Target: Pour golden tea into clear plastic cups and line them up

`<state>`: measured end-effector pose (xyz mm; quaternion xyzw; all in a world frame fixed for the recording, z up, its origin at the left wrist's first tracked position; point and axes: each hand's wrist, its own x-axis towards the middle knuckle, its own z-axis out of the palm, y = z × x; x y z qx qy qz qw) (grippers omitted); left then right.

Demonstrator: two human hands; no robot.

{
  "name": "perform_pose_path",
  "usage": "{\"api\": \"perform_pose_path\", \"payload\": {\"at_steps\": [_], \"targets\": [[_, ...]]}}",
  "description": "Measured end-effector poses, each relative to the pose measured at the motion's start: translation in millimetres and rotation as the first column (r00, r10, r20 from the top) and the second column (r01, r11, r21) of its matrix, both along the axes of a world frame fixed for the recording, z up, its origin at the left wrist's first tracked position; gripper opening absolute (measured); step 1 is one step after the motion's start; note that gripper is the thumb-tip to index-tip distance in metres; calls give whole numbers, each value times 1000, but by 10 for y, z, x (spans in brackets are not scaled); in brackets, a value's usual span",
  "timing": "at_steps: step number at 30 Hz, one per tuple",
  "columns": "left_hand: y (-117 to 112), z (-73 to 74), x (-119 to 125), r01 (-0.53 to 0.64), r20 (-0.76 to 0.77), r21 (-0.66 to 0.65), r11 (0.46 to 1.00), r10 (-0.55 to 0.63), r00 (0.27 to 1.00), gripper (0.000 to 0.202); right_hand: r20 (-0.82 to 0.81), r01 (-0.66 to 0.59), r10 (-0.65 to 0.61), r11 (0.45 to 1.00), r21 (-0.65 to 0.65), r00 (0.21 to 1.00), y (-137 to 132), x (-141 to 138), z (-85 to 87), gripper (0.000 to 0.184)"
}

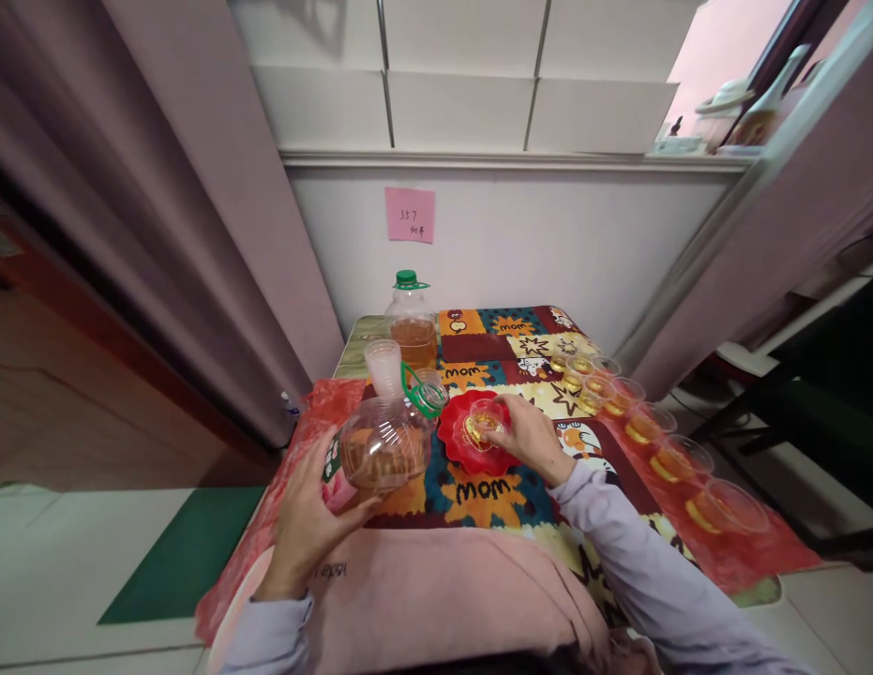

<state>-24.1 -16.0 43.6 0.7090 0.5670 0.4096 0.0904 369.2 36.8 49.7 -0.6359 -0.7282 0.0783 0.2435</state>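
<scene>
My left hand (310, 514) is wrapped round the base of a large clear plastic bottle (383, 448) with amber liquid, tipped over so its green-ringed mouth (428, 394) points at a red plate (457, 441). My right hand (527, 433) pinches a small clear cup (485, 418) standing on that plate, with a little amber liquid in it. Both sit on a small table with a colourful patterned cloth (506, 352).
A second bottle with a green cap (410, 323) stands at the back of the table beside a stack of clear cups (383, 367). A curved row of several filled cups (651, 427) runs along the right side on red plastic. Curtains hang left and right.
</scene>
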Motion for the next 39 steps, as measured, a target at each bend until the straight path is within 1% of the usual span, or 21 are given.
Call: {"api": "perform_pose_path", "payload": {"at_steps": [3,6,9,13,15,17,19,21,23,25,29,32,35,39], "targets": [[-11,-2,-3,-4,26,-11,1000,4,1000,114,98,40,-36,998,-39,995,66,-89,-19,59],[-22,10,-13,-9,59,-32,999,11,998,113,156,62,-53,997,-53,986,97,-164,20,55],[-32,37,-16,-7,67,-35,999,10,998,113,175,85,-68,992,-93,982,118,-225,75,50],[-36,78,-3,-21,2,-45,999,21,1000,109,103,113,-99,984,-140,990,154,-273,118,50],[-37,96,2,-27,-16,-54,998,27,1000,107,30,128,-125,985,-118,992,161,-259,133,54],[-38,106,2,-39,-10,-62,997,38,999,107,-55,142,-145,988,-57,988,146,-194,155,60],[-39,107,-7,-56,9,-67,996,56,998,107,-141,155,-148,987,40,979,105,-62,186,63],[-38,101,-22,-74,24,-64,995,76,997,108,-205,196,-163,969,153,965,45,143,210,65],[-33,93,-38,-83,28,-67,994,85,996,109,-229,261,-206,935,242,951,-25,412,207,68],[-27,87,-51,-80,27,-79,994,83,996,111,-205,316,-264,904,289,942,-94,724,162,72],[-13,88,-54,-71,26,-85,994,74,997,110,-93,392,-382,871,296,920,-225,1340,-44,73],[-2,89,-40,-84,3,-72,994,84,996,110,-9,431,-449,852,298,894,-308,1682,-225,74],[9,94,-22,-97,-19,-75,992,95,995,111,39,460,-490,840,287,871,-358,1891,-353,73],[5,120,1,-101,-28,-78,992,99,995,110,52,470,-499,843,261,865,-356,2021,-440,70]]}}
